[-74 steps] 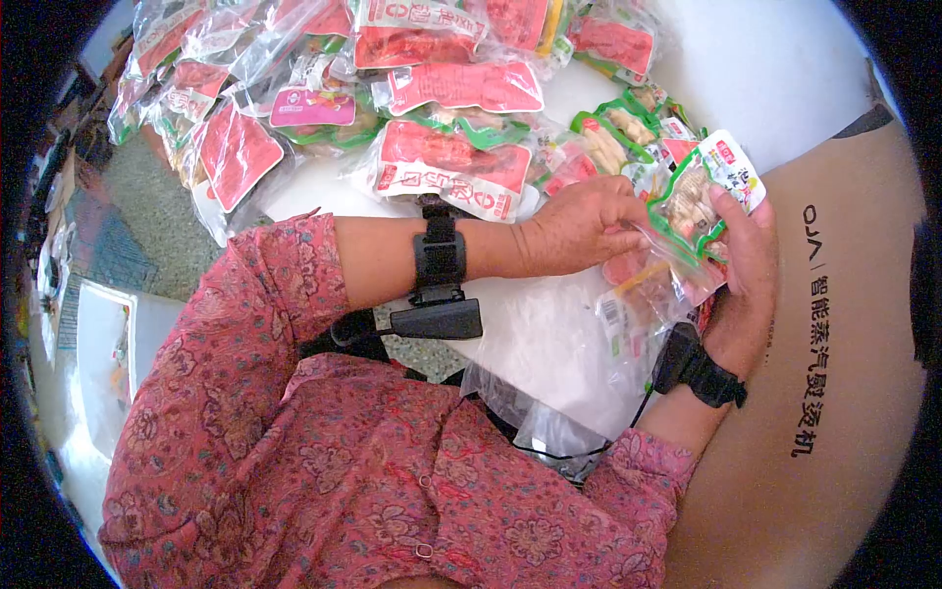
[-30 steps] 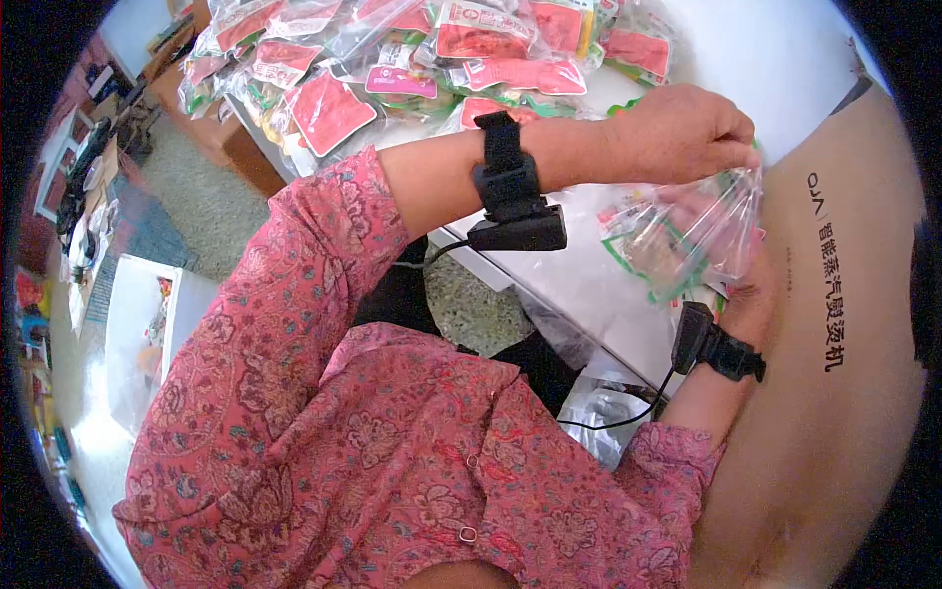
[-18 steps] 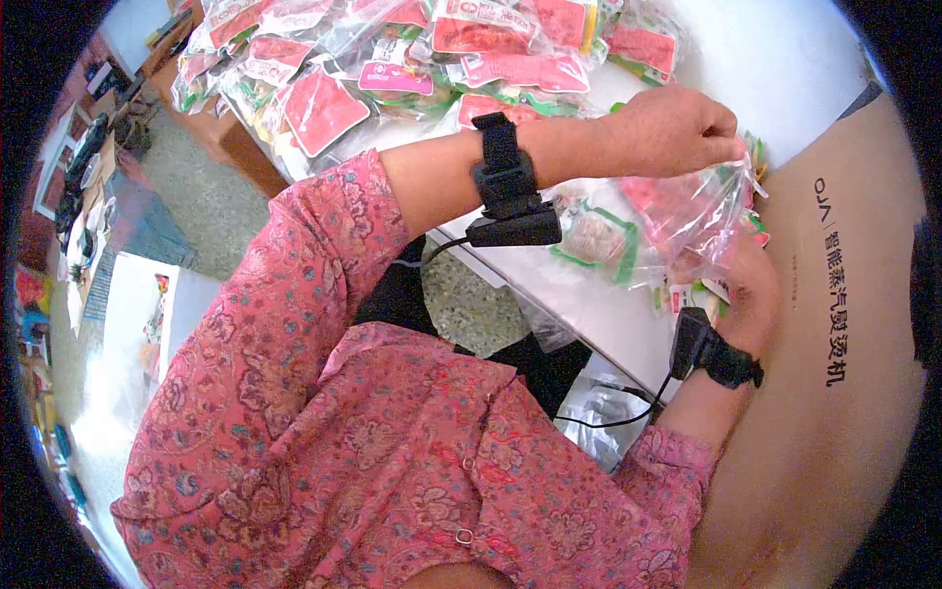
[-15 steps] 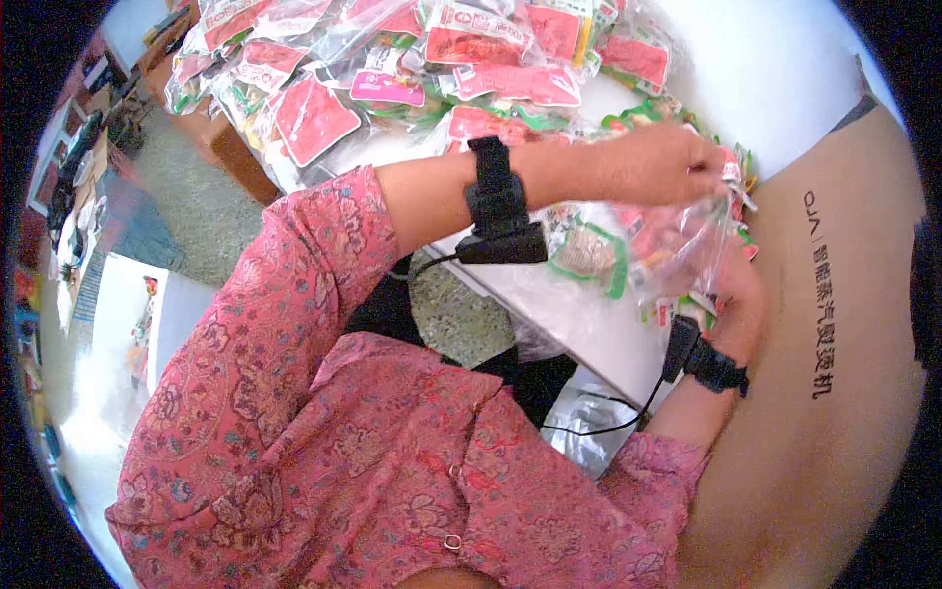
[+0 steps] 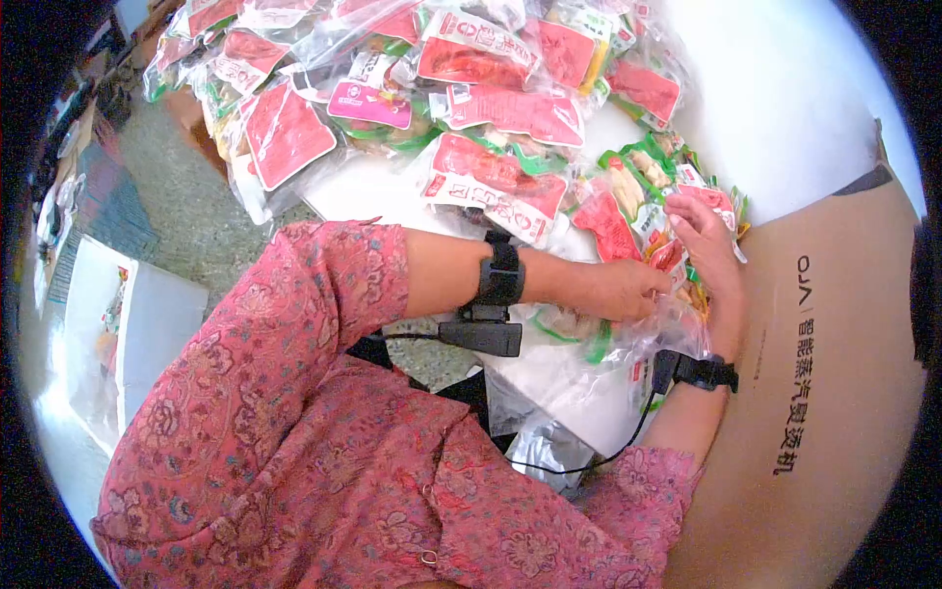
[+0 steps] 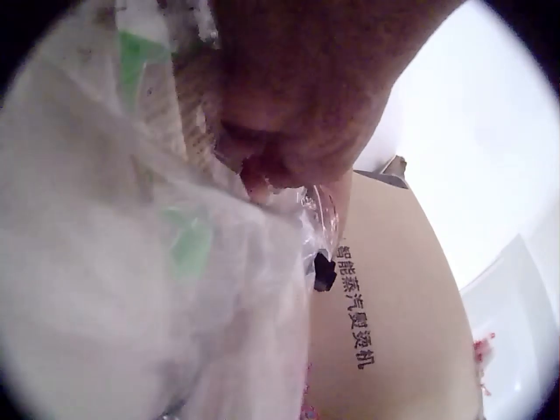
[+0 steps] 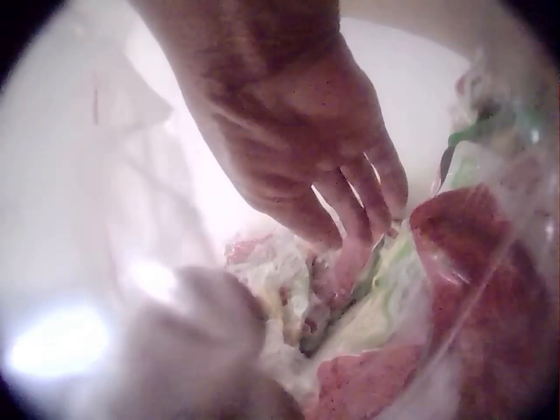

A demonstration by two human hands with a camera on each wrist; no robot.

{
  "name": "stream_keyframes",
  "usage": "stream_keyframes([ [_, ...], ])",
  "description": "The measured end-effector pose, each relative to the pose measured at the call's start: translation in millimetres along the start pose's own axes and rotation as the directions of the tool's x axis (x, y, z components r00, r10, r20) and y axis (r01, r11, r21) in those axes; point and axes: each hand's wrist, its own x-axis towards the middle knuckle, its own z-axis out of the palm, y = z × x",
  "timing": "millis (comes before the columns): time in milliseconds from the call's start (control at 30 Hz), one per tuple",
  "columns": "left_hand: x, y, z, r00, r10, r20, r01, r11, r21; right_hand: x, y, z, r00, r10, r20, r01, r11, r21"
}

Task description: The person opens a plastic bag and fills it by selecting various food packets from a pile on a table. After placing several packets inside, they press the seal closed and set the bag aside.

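Observation:
My left hand (image 5: 623, 292) pinches the edge of a clear plastic bag (image 5: 677, 329), its fingers curled. In the left wrist view the cloudy film of the bag (image 6: 219, 324) hangs in front of the left hand (image 6: 297, 114), and green-edged packaging shows through it. Partly behind the left forearm lies a green-edged food packet (image 5: 554, 322). My right hand (image 5: 713, 250) reaches past the bag with its fingers extended over small food packets (image 5: 628, 191). In the right wrist view the fingertips of the right hand (image 7: 297, 131) are right at the packets (image 7: 376, 306).
A heap of clear bags with red-labelled packets (image 5: 510, 113) covers the far left of the white table (image 5: 569, 393). A tall cardboard box (image 5: 775, 393) stands close along the right forearm. A silvery bag (image 5: 554, 452) hangs near the table's front edge.
The right hand has let go of the green-edged packet it held earlier and now stretches towards the small packets. The left hand has raised the clear bag, then lowered it towards the body.

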Motion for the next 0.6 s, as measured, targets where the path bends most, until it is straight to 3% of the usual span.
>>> stream_keyframes([
  [33, -1.4, 3.2, -3.9, 0.998, -0.059, -0.011, 0.055, 0.981, -0.185, 10.0, 4.5, 0.4, 1.000, -0.029, -0.005, 0.029, 1.000, -0.008],
  [67, -2.9, 6.6, -7.0, 0.998, -0.053, -0.019, 0.049, 0.981, -0.189, 19.3, 8.5, -2.6, 1.000, -0.030, 0.002, 0.030, 0.999, -0.015],
  [133, -7.6, 19.4, -13.1, 0.967, -0.250, 0.050, 0.246, 0.862, -0.443, 36.0, 6.4, -6.7, 1.000, -0.010, -0.027, 0.005, 0.982, -0.190],
  [267, -4.0, 12.3, -15.7, 0.972, -0.229, 0.048, 0.224, 0.848, -0.480, 78.1, 61.0, -5.4, 0.997, 0.016, -0.074, -0.035, 0.963, -0.267],
  [333, -2.9, 13.0, -16.7, 0.969, -0.248, -0.016, 0.199, 0.812, -0.548, 87.8, 60.2, 0.1, 1.000, 0.014, -0.022, -0.019, 0.966, -0.256],
  [400, -3.2, 16.3, -17.8, 0.962, -0.273, -0.024, 0.207, 0.782, -0.588, 85.0, 29.5, 8.9, 0.990, 0.138, 0.017, -0.111, 0.857, -0.504],
  [467, -3.5, 17.0, -20.6, 0.953, -0.302, -0.031, 0.217, 0.746, -0.629, 92.5, 34.5, 13.3, 0.991, 0.128, 0.046, -0.091, 0.876, -0.474],
  [600, -4.0, 9.4, -21.0, 0.976, -0.212, 0.058, 0.203, 0.770, -0.605, 93.8, 35.6, 19.7, 0.999, 0.049, -0.005, -0.045, 0.869, -0.492],
])
